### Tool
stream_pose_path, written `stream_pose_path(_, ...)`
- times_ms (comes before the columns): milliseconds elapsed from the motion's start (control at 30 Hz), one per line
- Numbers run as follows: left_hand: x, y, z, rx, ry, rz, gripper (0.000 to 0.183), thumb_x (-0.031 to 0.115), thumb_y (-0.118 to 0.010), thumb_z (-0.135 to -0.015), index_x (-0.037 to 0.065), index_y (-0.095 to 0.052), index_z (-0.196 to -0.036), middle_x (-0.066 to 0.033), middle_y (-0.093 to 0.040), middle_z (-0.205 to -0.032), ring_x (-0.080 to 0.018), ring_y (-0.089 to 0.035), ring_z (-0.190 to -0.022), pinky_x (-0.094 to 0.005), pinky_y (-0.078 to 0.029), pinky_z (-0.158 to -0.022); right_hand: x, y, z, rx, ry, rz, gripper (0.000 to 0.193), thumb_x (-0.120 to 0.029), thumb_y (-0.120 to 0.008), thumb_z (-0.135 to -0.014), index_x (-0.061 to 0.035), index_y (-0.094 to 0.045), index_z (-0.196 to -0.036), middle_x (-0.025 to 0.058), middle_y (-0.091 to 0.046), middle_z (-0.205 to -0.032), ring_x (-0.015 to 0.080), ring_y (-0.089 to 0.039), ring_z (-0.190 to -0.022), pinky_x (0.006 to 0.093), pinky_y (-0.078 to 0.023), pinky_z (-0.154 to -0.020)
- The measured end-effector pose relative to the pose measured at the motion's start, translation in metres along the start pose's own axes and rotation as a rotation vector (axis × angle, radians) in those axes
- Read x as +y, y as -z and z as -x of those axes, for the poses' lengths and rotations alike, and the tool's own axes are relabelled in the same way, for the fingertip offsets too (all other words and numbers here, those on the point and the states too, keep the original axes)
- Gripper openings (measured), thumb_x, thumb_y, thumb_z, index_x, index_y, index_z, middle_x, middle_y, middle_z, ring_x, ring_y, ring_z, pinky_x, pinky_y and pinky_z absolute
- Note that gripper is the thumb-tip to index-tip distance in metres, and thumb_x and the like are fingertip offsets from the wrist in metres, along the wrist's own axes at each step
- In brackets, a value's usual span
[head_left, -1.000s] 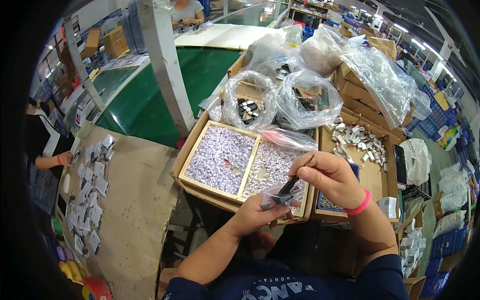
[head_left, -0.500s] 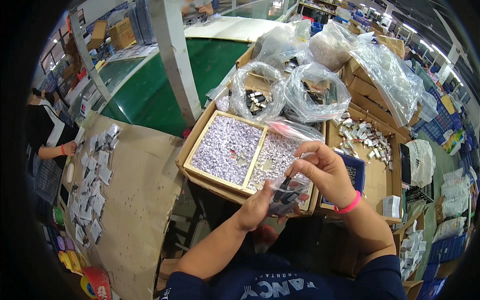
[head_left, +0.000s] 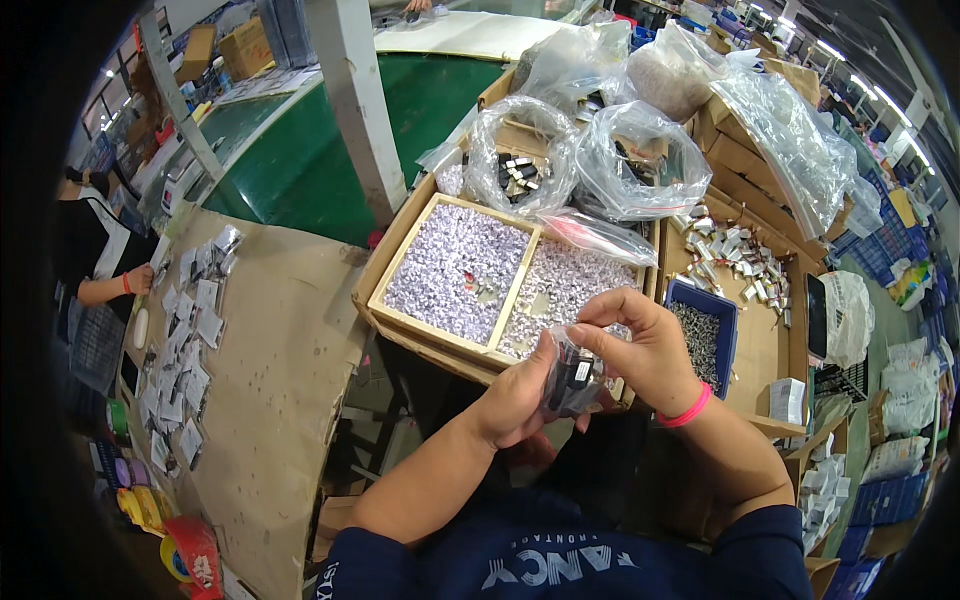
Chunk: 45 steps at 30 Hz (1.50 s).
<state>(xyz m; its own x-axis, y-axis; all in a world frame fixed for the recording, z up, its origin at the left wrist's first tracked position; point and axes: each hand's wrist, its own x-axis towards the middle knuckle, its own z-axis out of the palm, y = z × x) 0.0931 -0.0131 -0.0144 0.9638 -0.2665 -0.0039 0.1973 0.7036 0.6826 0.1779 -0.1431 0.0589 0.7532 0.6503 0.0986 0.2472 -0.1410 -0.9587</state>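
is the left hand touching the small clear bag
Touching. The head view shows the left hand wrapped around the small clear bag, its thumb lying against the bag's left edge.

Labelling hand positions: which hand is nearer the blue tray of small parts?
Right. The right hand is just left of the blue tray; the left hand is farther left, holding the clear bag.

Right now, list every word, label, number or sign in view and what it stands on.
Dark blue shirt: pale lettering, which I won't copy out.
Dark item inside the clear bag: white label, too small to read.
White packets on the brown table: any print too small to read.
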Motion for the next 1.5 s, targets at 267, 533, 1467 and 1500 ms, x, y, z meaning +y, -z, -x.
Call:
stream_pose_path(267, 0.006, 0.008, 0.004, -0.039, -0.027, 0.041, 0.072, 0.061, -0.02, -0.093, 0.002, -0.039, -0.13, -0.0135, -0.057, -0.113, -0.0231, -0.06, -0.102, -0.0346, -0.055, -0.074, -0.01, 0.023, -0.005, -0.272, 0.423, 0.435, 0.024, -0.011, -0.074, -0.074, -0.0086, -0.069, -0.097, 0.0033, -0.064, -0.083, 0.0217, -0.055, -0.089, 0.0316, -0.046, -0.079)
stream_pose_path(533, 0.009, -0.006, 0.012, 0.032, -0.013, -0.301, 0.045, 0.014, -0.067, -0.085, -0.001, -0.048, -0.123, -0.0104, -0.061, -0.109, -0.0197, -0.059, -0.104, -0.0317, -0.052, -0.082, -0.028, 0.031, -0.012, -0.319, 0.48, 0.401, 0.015, -0.007, -0.072, -0.075, -0.0109, -0.069, -0.089, 0.0017, -0.062, -0.077, 0.02, -0.055, -0.079, 0.0323, -0.044, -0.075)
stream_pose_path(1467, 0.005, -0.021, 0.019, 0.495, -0.646, -0.483, 0.019, -0.008, -0.051, -0.085, -0.002, -0.053, -0.103, -0.0101, -0.06, -0.101, -0.0126, -0.059, -0.09, -0.0251, -0.049, -0.082, -0.017, 0.008, 0.007, -0.09, 0.441, 0.313, 0.009, -0.007, -0.073, -0.075, -0.0034, -0.069, -0.083, 0.0076, -0.064, -0.08, 0.0198, -0.063, -0.073, 0.0285, -0.05, -0.064)
stream_pose_path(1500, 0.006, -0.02, 0.02, 0.485, -0.667, -0.525, 0.019, -0.009, -0.051, -0.085, -0.002, -0.053, -0.103, -0.0102, -0.06, -0.101, -0.0126, -0.06, -0.089, -0.0251, -0.049, -0.081, -0.017, 0.008, 0.008, -0.083, 0.439, 0.32, 0.009, -0.006, -0.073, -0.075, -0.0035, -0.069, -0.083, 0.0076, -0.064, -0.08, 0.0198, -0.063, -0.073, 0.0285, -0.05, -0.064)
